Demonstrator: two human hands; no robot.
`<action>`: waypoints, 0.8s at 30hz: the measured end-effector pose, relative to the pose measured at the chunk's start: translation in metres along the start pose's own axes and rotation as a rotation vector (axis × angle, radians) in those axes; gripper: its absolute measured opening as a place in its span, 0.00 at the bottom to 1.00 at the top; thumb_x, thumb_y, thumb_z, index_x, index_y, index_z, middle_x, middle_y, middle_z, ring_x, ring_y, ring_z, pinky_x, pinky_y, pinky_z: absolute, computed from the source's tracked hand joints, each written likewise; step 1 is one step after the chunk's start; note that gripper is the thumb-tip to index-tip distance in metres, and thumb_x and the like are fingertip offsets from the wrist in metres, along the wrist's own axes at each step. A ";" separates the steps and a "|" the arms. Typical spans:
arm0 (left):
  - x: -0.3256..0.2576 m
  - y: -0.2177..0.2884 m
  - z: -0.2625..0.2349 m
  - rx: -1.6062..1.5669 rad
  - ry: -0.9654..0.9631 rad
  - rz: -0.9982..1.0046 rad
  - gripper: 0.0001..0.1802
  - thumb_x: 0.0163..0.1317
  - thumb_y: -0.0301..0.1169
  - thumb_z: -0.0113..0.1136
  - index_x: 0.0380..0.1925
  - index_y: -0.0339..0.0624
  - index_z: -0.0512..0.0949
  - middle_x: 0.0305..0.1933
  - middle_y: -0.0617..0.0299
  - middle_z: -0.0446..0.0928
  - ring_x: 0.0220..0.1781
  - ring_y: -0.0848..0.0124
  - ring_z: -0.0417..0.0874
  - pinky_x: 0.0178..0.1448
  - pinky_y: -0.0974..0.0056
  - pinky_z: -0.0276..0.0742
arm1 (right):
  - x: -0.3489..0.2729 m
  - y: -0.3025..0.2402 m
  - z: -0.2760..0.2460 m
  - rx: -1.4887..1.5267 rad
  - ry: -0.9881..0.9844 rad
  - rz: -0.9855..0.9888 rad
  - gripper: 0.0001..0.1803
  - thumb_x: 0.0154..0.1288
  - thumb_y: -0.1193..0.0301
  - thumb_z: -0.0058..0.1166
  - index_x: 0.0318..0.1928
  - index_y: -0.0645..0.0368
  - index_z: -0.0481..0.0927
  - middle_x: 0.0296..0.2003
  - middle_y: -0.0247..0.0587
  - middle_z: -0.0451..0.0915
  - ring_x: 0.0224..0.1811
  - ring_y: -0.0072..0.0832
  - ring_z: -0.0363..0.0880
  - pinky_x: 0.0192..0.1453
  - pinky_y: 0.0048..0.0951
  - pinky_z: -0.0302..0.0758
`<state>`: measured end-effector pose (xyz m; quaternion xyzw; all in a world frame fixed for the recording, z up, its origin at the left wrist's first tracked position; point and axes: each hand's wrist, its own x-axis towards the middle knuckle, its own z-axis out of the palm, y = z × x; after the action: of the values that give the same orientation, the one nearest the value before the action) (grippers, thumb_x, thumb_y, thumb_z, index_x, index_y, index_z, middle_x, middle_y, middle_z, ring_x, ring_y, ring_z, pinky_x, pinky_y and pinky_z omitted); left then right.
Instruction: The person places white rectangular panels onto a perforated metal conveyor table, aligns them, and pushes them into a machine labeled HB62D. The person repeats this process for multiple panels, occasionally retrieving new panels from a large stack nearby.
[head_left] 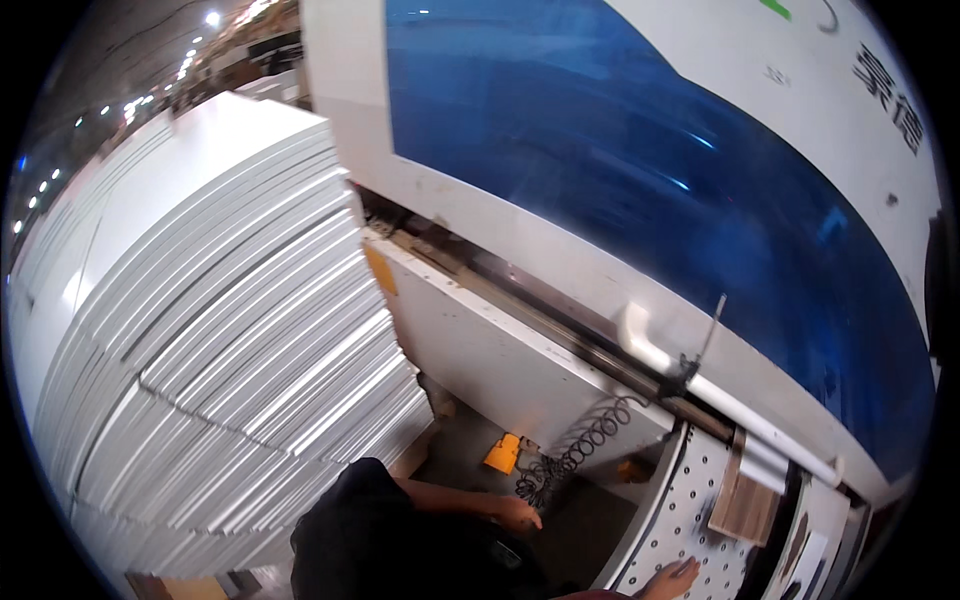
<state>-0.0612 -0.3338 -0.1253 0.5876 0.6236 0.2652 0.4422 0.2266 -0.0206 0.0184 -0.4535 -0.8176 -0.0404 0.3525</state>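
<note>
My left hand [518,513] hangs over the dark floor, beside a black coiled cord [590,436], with its fingers loosely extended and nothing seen in them. Farther right, my right hand [672,580] is at the near part of a white work table [690,500] dotted with small dark round studs. Its fingers reach out, apart from any object I can make out; whether they touch the table is unclear. Beyond that hand, a brown wood-grain board [746,498] lies on the table.
A tall stack of white panels [240,330] fills the left side. Ahead stands a large white machine with a blue window [600,150], a rail [540,335] and a white pipe [740,415] along its front. An orange box-like pedal [503,453] sits on the floor below.
</note>
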 end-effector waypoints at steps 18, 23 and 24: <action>-0.075 0.037 0.071 -0.109 -0.082 -0.334 0.21 0.65 0.37 0.57 0.55 0.43 0.82 0.54 0.47 0.83 0.57 0.51 0.83 0.60 0.50 0.79 | -0.008 0.007 -0.015 -0.010 -0.158 -0.034 0.19 0.67 0.59 0.52 0.49 0.59 0.84 0.44 0.54 0.82 0.46 0.52 0.80 0.49 0.53 0.76; -0.121 0.054 0.066 -0.158 0.118 -0.457 0.21 0.65 0.37 0.58 0.55 0.42 0.82 0.54 0.47 0.83 0.57 0.51 0.82 0.60 0.50 0.78 | -0.009 0.018 -0.008 0.048 -0.216 -0.019 0.20 0.65 0.58 0.53 0.49 0.59 0.84 0.46 0.56 0.82 0.47 0.53 0.80 0.48 0.55 0.76; -0.131 0.057 0.064 -0.169 0.164 -0.474 0.21 0.65 0.37 0.58 0.55 0.42 0.82 0.54 0.47 0.83 0.57 0.51 0.82 0.60 0.51 0.78 | -0.013 0.035 0.003 0.056 -0.219 -0.023 0.21 0.65 0.58 0.54 0.50 0.60 0.84 0.46 0.56 0.81 0.47 0.53 0.80 0.48 0.56 0.75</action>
<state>0.0116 -0.4634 -0.0753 0.3626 0.7532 0.2522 0.4874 0.2566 -0.0079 -0.0005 -0.4359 -0.8572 0.0282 0.2728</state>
